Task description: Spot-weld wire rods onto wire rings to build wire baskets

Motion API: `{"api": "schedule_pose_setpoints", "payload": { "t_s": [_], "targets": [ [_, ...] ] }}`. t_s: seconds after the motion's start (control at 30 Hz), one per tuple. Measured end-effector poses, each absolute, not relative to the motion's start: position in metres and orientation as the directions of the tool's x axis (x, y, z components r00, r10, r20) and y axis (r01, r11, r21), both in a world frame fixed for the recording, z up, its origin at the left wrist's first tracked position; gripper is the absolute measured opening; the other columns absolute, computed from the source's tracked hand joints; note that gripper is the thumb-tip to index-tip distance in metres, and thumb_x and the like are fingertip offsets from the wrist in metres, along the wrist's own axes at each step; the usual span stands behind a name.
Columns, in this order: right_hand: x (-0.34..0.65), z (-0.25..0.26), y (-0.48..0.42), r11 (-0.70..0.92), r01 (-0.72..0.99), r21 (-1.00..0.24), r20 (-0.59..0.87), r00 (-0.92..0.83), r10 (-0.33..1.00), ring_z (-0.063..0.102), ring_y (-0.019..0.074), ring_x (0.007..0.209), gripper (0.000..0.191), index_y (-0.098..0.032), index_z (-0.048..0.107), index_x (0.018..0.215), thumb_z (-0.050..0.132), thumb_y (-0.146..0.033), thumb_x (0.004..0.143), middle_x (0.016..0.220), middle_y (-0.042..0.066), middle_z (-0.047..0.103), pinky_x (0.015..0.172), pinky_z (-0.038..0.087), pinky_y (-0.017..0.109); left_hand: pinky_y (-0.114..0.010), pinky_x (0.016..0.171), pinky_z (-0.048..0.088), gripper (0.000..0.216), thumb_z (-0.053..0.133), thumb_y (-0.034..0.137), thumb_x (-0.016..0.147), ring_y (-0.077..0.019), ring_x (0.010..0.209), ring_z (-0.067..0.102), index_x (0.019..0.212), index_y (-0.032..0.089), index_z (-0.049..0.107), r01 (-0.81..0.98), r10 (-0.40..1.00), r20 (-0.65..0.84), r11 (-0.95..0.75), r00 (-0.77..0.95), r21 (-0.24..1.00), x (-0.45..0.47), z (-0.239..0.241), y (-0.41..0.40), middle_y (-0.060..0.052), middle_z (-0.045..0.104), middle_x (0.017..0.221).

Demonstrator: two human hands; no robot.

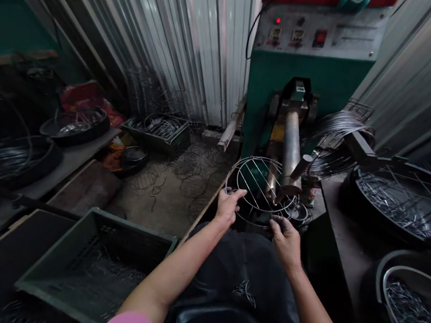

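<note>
A round wire rack (255, 183), with thin straight bars across its rings, is held in front of a green spot-welding machine (261, 97). My left hand (228, 206) pinches the outer ring at its left side. At the near right side of the ring, my right hand (285, 240) is closed, fingertips together; a small wire piece may be between them, too small to make out. The rack's right part lies by the electrode tips below the machine's thick metal arm (293, 147). Several loose wire bits (245, 292) lie on the dark apron (230, 318) over my lap.
Black pans of small wire parts (392, 207) and a black tub (380, 277) stand on the right bench. A wire bundle (339, 138) hangs beside the machine. To the left are a green crate (57, 267), another crate (178, 138) and scattered wire on the floor (159, 202).
</note>
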State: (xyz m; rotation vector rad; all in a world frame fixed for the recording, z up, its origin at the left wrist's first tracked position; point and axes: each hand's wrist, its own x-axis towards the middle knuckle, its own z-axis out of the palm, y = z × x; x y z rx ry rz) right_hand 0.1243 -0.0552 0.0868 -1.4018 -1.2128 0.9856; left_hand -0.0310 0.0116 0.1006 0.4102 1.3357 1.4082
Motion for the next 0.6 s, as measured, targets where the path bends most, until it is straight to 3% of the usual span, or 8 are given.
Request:
{"api": "schedule_pose_setpoints", "payload": {
  "t_s": [0.27, 0.6],
  "targets": [
    [0.123, 0.099, -0.053, -0.014, 0.113, -0.993, 0.008, 0.197, 0.98, 0.063, 0.0187, 0.062, 0.032, -0.019, 0.06, 0.083, 0.06, -0.048, 0.071, 0.072, 0.004, 0.066, 0.058, 0.05, 0.029, -0.014, 0.038, 0.02, 0.049, 0.08, 0.028, 0.048, -0.0015, 0.043, 0.036, 0.082, 0.018, 0.045, -0.452, 0.869, -0.414, 0.264, -0.272, 0.852, -0.028, 0.102, 0.025, 0.006, 0.046, 0.062],
    [0.124, 0.102, -0.047, 0.052, 0.186, -0.981, 0.093, 0.222, 0.971, 0.063, 0.0186, 0.065, 0.029, -0.017, 0.06, 0.082, 0.057, -0.044, 0.073, 0.072, 0.005, 0.067, 0.063, 0.049, 0.03, -0.014, 0.038, 0.019, 0.045, 0.08, 0.023, 0.046, -0.002, 0.043, 0.035, 0.077, 0.016, 0.048, -0.446, 0.872, -0.419, 0.278, -0.253, 0.85, -0.024, 0.107, 0.038, 0.007, 0.044, 0.057]
  ]
}}
